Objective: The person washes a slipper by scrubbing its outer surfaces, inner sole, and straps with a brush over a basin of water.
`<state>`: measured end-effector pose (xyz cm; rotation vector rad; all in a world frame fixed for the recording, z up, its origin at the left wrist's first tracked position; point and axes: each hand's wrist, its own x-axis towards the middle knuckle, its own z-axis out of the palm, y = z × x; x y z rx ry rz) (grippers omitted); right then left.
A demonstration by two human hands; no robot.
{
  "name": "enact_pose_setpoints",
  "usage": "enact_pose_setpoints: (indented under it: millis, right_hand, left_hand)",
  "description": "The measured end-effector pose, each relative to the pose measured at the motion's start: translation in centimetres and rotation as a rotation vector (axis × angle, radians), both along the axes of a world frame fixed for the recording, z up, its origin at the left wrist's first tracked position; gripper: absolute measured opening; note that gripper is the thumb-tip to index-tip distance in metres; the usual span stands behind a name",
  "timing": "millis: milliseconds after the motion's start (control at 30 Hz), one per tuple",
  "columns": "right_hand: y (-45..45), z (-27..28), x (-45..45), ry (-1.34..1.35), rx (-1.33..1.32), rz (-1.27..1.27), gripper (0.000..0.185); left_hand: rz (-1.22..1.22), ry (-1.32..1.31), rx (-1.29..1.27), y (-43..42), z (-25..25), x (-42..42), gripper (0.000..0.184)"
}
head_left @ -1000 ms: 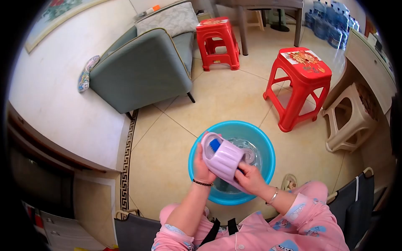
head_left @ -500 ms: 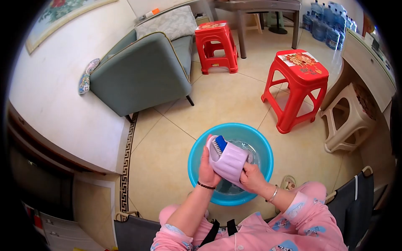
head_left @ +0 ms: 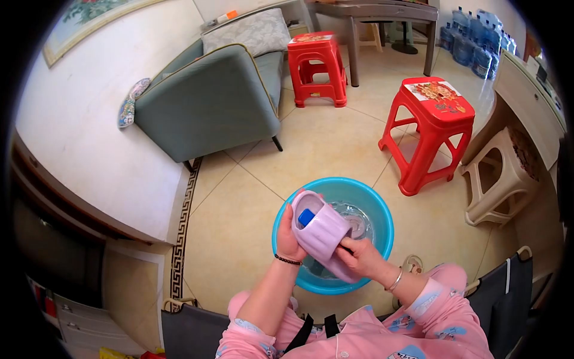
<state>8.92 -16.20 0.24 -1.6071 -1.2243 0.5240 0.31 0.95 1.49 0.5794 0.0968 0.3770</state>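
In the lower middle of the frame, our left hand (head_left: 288,238) cupped the lilac moulded slipper (head_left: 323,232) above the round turquoise plastic basin (head_left: 382,263); our right hand (head_left: 363,258) reached inside, seemingly pinching the blue brush (head_left: 307,217). Wet, slick soles could have slid loose.

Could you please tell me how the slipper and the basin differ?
The slipper is lilac, while the basin is turquoise. The slipper is held tilted in the left hand; the basin stands on the floor. The slipper has a blue piece inside; the basin holds water.
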Motion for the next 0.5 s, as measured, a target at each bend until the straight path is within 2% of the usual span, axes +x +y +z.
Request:
enact_pose_setpoints:
  millis: [67, 167, 233, 267, 333, 467, 500]
  right_hand:
    - [0.2, -0.2, -0.7, 0.055, -0.037, -0.074, 0.025]
    - [0.5, 0.3, -1.1, 0.163, -0.006, -0.156, 0.027]
    - [0.5, 0.8, -1.1, 0.395, -0.019, -0.056, 0.031]
    - [0.3, 0.9, -0.7, 0.394, -0.016, -0.056, 0.031]
    - [-0.4, 0.8, 0.1, 0.225, -0.062, 0.166, 0.034]
    - [-0.1, 1.0, 0.2, 0.164, 0.035, 0.162, 0.035]
    - [0.2, 0.9, 0.2, 0.153, 0.033, 0.100, 0.034]
  left_hand:
    - [0.179, 0.037, 0.069, -1.2, -0.3, 0.3, 0.058]
    - [0.202, 0.085, 0.133, -1.3, -0.4, 0.7, 0.057]
    - [0.207, 0.099, 0.134, 0.2, -0.9, 0.5, 0.056]
    - [0.187, 0.081, 0.057, 1.2, -0.9, 0.1, 0.055]
    - [0.092, -0.043, -0.042, 2.4, 0.0, -0.9, 0.051]
    - [0.072, -0.059, -0.059, 2.4, 0.6, -1.0, 0.050]
    - [0.103, 0.003, -0.058, 2.2, 0.0, -0.6, 0.051]
